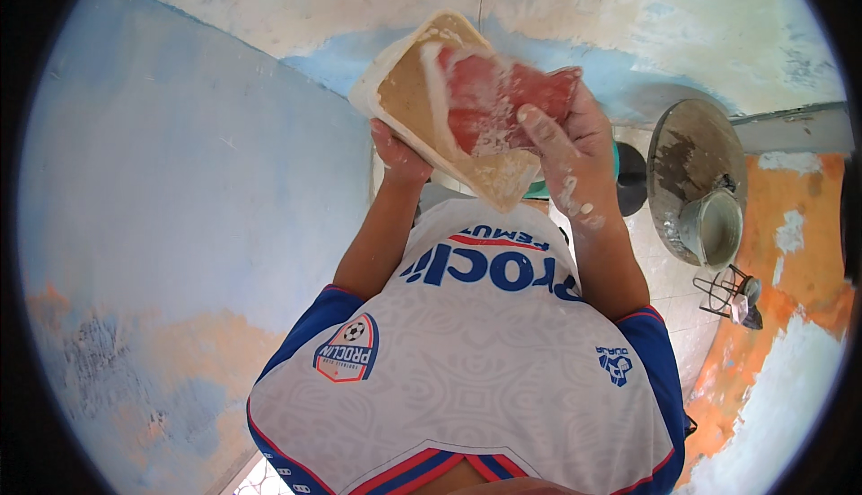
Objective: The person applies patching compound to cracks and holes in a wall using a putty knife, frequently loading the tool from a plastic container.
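My left hand [400, 154] supports a cream rectangular plastic tub [501, 188] from its left side, fingers mostly hidden beneath it. The tub is tilted, and a smooth tan layer [409, 91] shows inside. In my right hand [575, 145] is a flat red spreader [471, 95], gripped with the thumb on top. Its blade lies over the tub's opening and carries smears of whitish paste, slightly blurred. Pale paste also spots my right thumb and wrist.
Close ahead and to the left rise patchy blue and cream walls [162, 154]. At right stands a stained round tabletop [669, 149] with a grey bucket [718, 230] by its near edge. Beyond it is an orange wall [781, 216] with white patches.
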A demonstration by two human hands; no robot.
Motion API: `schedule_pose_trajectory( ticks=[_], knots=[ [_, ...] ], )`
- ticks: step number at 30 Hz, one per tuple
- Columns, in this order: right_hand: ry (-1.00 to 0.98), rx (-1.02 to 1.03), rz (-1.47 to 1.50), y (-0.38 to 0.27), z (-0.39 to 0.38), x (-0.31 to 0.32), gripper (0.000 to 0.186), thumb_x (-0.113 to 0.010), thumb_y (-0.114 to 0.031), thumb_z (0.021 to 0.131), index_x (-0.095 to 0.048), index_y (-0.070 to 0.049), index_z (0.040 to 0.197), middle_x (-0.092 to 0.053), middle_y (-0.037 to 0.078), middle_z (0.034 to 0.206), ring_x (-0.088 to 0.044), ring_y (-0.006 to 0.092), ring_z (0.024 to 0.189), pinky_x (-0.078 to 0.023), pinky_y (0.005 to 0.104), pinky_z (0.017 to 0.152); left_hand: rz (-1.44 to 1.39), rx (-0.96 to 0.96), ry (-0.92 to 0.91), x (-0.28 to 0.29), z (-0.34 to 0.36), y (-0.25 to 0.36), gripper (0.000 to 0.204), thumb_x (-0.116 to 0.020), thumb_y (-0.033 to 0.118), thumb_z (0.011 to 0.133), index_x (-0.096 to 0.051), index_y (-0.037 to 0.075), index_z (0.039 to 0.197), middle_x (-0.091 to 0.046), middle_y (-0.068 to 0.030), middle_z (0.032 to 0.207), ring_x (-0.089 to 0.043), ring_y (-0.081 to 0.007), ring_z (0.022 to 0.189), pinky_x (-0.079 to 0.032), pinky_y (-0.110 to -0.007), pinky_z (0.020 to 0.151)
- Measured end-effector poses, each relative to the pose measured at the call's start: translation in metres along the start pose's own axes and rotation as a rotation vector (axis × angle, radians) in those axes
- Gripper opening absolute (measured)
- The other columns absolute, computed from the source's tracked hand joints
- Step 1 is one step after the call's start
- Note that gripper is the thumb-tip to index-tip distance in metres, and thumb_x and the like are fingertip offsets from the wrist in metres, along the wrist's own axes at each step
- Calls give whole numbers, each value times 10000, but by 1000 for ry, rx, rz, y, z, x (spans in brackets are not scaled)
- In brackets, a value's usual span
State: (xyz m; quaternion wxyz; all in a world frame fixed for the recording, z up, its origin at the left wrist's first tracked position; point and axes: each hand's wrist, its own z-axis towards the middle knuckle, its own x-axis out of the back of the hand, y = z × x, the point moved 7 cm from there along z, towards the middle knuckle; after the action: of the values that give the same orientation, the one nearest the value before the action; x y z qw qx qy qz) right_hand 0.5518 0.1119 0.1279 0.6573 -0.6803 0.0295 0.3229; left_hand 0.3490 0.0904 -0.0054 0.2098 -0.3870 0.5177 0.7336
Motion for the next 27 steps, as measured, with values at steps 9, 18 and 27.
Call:
schedule_pose_trajectory(
  ticks=[9, 18, 27],
  knots=[
    [299, 111, 48, 11, 24, -1, 241, -643, -31, 995, -545, 1, 1212, -666, 102, 1160, -657, 133, 1017, -561, 298, 882, -33, 103, 34, 6, 27, 12, 903, -579, 717, 911, -364, 120, 1554, -476, -88, 1523, -500, -291, 1373, -455, -464, 1118],
    [366, 163, 177, 38, 78, -61, 250, -609, -9, 997, -517, -15, 1229, -641, 106, 1191, -657, 162, 1041, -576, 332, 898, 32, 224, 91, 73, 88, 48, 875, -542, 705, 925, -355, 138, 1564, -488, -93, 1511, -487, -302, 1380, -432, -490, 1137],
    [494, 285, 306, 44, 142, -96, 368, -603, -33, 983, -526, -25, 1343, -662, 106, 1226, -677, 219, 1075, -586, 358, 880, -82, 306, 125, 126, 133, 110, 866, -564, 683, 930, -367, 124, 1562, -502, -102, 1504, -500, -317, 1366, -422, -505, 1144]
  ],
)
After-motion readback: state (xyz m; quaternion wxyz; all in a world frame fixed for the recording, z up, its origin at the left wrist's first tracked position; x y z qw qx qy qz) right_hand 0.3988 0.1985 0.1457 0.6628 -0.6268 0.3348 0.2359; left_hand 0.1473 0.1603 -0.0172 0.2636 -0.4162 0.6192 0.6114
